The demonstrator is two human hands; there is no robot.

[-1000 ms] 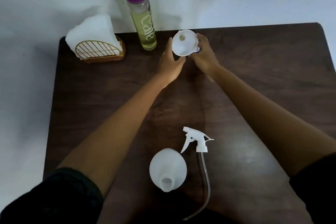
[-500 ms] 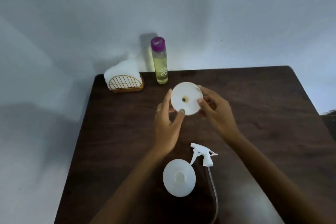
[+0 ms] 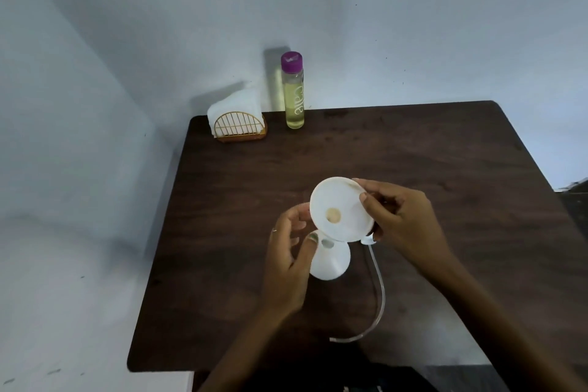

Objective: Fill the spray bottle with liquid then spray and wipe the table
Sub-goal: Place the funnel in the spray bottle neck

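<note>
While the right hand (image 3: pixel 401 219) pinches the white funnel (image 3: pixel 342 208) by its rim, the left hand (image 3: pixel 291 251), fingers loosely apart, hovers beside the spray bottle (image 3: pixel 331 259) (uncapped, upright on the table (image 3: pixel 445 153)) just below.

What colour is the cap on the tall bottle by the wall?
Purple cap, seen in the head view.

We see bare table (image 3: pixel 429 149) beyond our right hand (image 3: pixel 401 223); the bottle (image 3: pixel 331 259) and tube (image 3: pixel 380 289) sit under it.
</note>
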